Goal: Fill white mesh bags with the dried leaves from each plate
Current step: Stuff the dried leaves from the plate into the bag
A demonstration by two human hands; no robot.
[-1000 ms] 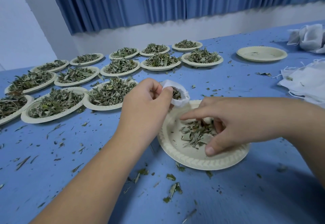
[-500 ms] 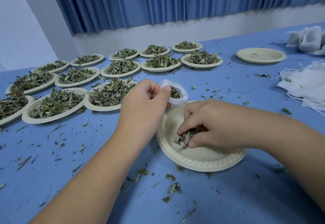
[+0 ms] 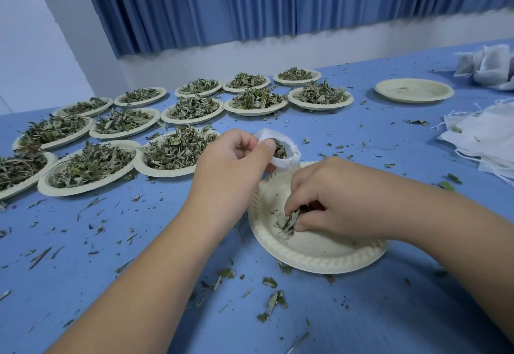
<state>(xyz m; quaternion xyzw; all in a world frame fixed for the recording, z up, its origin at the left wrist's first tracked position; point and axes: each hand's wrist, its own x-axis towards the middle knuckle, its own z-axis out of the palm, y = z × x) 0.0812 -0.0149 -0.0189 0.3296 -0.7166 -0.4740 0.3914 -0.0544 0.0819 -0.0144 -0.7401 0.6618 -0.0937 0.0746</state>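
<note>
White mesh bag (image 3: 288,159) pinched in left hand (image 3: 230,167), right hand (image 3: 339,200) gripping dried leaves (image 3: 290,218) over the plate (image 3: 319,256)

Blue table (image 3: 417,312); leaf-heaped plates (image 3: 167,172); near-empty plate (image 3: 411,92); white bags (image 3: 489,142); leaf scraps (image 3: 274,302).

We hold the white mesh bag (image 3: 289,159) in our left hand (image 3: 230,164), mouth pinched open w/ thumb & fingers, part-filled w/ dried leaves (image 3: 279,149), at the far rim of the near paper plate (image 3: 319,255). That plate's almost bare. Our right hand (image 3: 333,200) pinches a small clump of leaves (image 3: 290,220) on it. Heaped leaf plates (image 3: 167,170) sit in rows to the left. Flat bags (image 3: 484,136) are stacked far right, near a bare plate (image 3: 414,98).
</note>
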